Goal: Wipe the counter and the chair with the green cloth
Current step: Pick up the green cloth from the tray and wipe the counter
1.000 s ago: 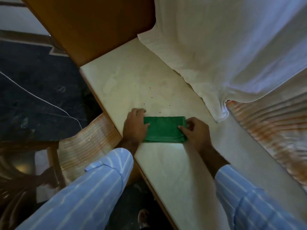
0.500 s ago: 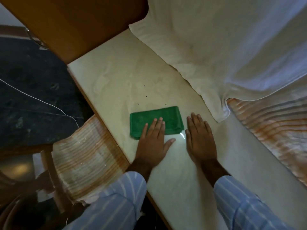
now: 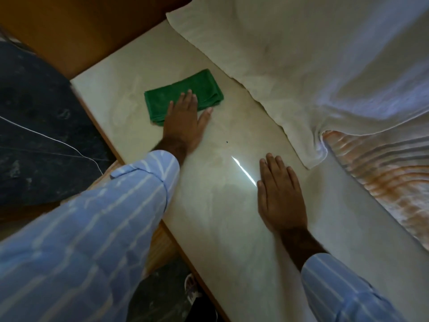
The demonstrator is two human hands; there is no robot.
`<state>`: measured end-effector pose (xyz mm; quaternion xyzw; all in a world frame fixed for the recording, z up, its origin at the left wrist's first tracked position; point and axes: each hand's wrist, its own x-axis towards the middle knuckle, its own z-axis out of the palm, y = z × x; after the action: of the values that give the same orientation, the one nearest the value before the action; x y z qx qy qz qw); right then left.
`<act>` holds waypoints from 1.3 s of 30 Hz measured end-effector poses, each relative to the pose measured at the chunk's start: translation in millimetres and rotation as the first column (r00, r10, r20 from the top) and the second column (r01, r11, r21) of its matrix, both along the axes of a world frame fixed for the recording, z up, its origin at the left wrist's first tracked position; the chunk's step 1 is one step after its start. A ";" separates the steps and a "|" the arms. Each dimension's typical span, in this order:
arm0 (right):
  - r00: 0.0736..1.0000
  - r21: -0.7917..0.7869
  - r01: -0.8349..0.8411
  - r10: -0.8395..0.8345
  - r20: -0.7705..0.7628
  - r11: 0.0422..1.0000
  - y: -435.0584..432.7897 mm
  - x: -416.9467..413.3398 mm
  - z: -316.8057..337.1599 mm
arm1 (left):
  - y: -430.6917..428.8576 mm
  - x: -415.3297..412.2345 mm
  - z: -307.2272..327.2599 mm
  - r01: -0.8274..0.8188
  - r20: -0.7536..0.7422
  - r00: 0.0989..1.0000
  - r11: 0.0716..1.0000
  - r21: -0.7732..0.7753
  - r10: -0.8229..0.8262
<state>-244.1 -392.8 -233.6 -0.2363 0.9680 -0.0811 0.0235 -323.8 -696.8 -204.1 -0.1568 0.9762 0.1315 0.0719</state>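
The folded green cloth lies on the pale counter near its far left corner. My left hand rests flat on the cloth's near edge, fingers spread over it and thumb on the counter. My right hand lies flat and empty on the counter, nearer to me and well right of the cloth. A bright streak of reflected light sits just left of that hand. A strip of orange-striped fabric shows below the counter's left edge, mostly hidden by my left sleeve; I cannot tell whether it is the chair.
A large white sheet drapes over the counter's far right side, with orange-striped fabric beneath it. A brown wooden panel stands behind the counter's far end. A white cord crosses the dark floor on the left.
My right hand let go of the cloth and now lies flat on the counter. My left hand moved onto the cloth and pushed it away from me, toward the far end.
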 end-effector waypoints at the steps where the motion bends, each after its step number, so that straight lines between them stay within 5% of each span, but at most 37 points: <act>1: 1.000 0.006 0.001 -0.001 0.001 1.000 -0.3 0.6 1.1 | 4.3 9.6 -0.5 0.009 -0.002 1.000 1.000 -0.009 -0.009; 10: 1.000 0.011 0.004 -0.004 -0.015 1.000 -2.4 0.2 3.1 | 26.4 189.0 -16.7 0.299 -0.029 0.954 0.954 -0.009 -0.299; 20: 0.999 0.008 0.017 -0.017 -0.033 1.000 -3.1 2.1 0.5 | 9.0 73.7 -12.9 -0.019 -0.085 0.996 1.000 0.014 0.020; 30: 1.000 0.008 0.023 -0.024 0.016 1.000 -4.9 1.9 7.1 | 53.9 122.1 -6.6 0.513 -0.090 0.854 0.858 -0.010 -0.512; 36: 0.999 0.000 0.023 -0.023 0.024 1.000 -3.2 2.2 6.9 | 64.4 60.9 -0.1 0.277 -0.055 0.960 0.961 0.001 -0.276; 39: 0.999 -0.012 0.028 -0.027 0.034 1.000 -2.9 2.9 7.5 | 75.8 59.8 -1.9 0.287 -0.066 0.956 0.958 0.015 -0.286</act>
<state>-241.2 -395.7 -226.1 -0.2217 0.9701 -0.0914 0.0374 -264.0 -621.0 -206.0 -0.0086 0.9887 0.1366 0.0613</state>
